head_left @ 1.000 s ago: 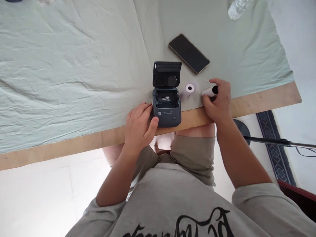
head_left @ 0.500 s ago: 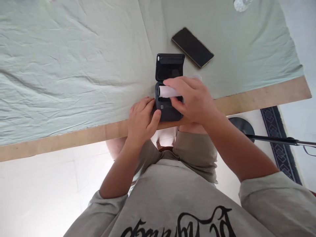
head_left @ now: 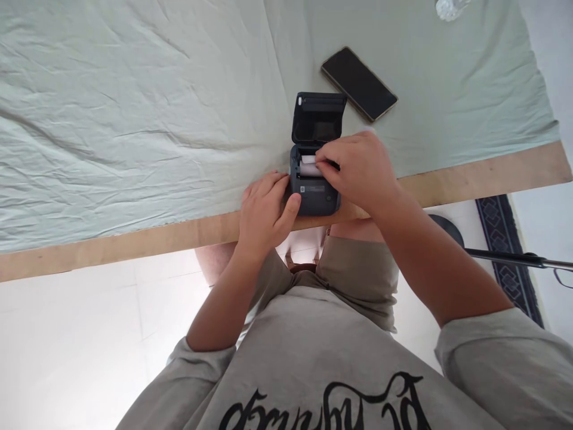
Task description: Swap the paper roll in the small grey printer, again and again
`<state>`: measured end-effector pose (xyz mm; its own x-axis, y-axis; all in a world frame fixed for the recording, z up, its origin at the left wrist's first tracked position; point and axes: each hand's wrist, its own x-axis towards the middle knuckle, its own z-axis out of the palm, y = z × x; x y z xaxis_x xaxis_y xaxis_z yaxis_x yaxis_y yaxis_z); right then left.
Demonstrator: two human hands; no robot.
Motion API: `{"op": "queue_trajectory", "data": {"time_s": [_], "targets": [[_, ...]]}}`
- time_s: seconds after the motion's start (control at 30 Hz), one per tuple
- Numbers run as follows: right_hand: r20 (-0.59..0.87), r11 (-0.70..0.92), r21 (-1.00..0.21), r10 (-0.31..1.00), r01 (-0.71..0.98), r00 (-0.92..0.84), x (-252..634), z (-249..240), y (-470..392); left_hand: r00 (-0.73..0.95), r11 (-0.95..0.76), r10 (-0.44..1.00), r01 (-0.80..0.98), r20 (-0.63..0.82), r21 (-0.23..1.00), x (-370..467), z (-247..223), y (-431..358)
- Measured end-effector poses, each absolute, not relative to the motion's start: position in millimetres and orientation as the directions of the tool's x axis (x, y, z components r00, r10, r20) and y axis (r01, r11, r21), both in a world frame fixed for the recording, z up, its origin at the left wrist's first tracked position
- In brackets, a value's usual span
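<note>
A small dark portable printer (head_left: 316, 206) sits at the table's front edge, its lid (head_left: 319, 119) tipped up and back. A white paper roll (head_left: 308, 169) lies inside its compartment. My left hand (head_left: 268, 209) grips the printer's left side, thumb on the front corner and fingers along the side wall. Over the printer's right part is my right hand (head_left: 358, 170), its thumb and forefinger pinched on the free end of the paper roll. The roll's right end is hidden behind those fingers.
A black phone (head_left: 359, 83) lies on the pale green cloth (head_left: 201, 107) just beyond the printer. Clear crumpled plastic (head_left: 450, 8) is at the far right. The wooden table edge (head_left: 487, 173) runs in front, with a black stand (head_left: 505, 257) on the floor to the right.
The paper roll has gone from my right hand's grasp above the printer down into its compartment. My right fingers now pinch the paper's end. My left hand stays at the printer's side.
</note>
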<state>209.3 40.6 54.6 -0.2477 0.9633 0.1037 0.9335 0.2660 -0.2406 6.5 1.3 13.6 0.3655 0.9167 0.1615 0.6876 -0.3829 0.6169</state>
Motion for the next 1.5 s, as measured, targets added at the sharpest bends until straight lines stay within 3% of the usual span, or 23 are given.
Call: {"op": "queue_trajectory", "data": {"time_s": [0.3, 0.47, 0.63, 0.7, 0.8, 0.93, 1.23, 1.4, 1.5], "targets": [[0.485, 0.436, -0.256, 0.83, 0.863, -0.276, 205, 44, -8, 0.302, -0.261, 0.951, 0.674, 0.065, 0.691, 11, 26, 12], [0.551, 0.4, -0.355, 0.82, 0.845, -0.157, 193, 24, -31, 0.23, -0.18, 0.973, 0.731, 0.011, 0.658, 27, 26, 17], [0.647, 0.426, -0.329, 0.752, 0.843, -0.128, 205, 30, -22, 0.252, -0.22, 0.967, 0.781, 0.028, 0.585, 30, 20, 13], [0.637, 0.365, -0.325, 0.766, 0.872, -0.082, 213, 38, -6, 0.271, -0.239, 0.962, 0.778, 0.031, 0.581, 29, 20, 13], [0.49, 0.258, -0.343, 0.869, 0.903, -0.062, 218, 52, 22, 0.289, -0.259, 0.956, 0.776, 0.04, 0.576, 28, 20, 13], [0.363, 0.263, -0.377, 0.924, 0.888, -0.119, 215, 65, 34, 0.285, -0.261, 0.957, 0.768, 0.053, 0.585, 27, 19, 12], [0.484, 0.258, -0.464, 0.875, 0.847, -0.001, 220, 52, 11, 0.288, -0.269, 0.955, 0.754, 0.067, 0.6, 25, 18, 11], [0.354, 0.189, -0.51, 0.935, 0.839, 0.004, 214, 70, 47, 0.298, -0.273, 0.953, 0.758, 0.058, 0.592, 25, 19, 12], [0.436, 0.247, -0.536, 0.9, 0.807, 0.014, 213, 68, 31, 0.295, -0.267, 0.954, 0.76, 0.053, 0.592, 26, 20, 12]]}}
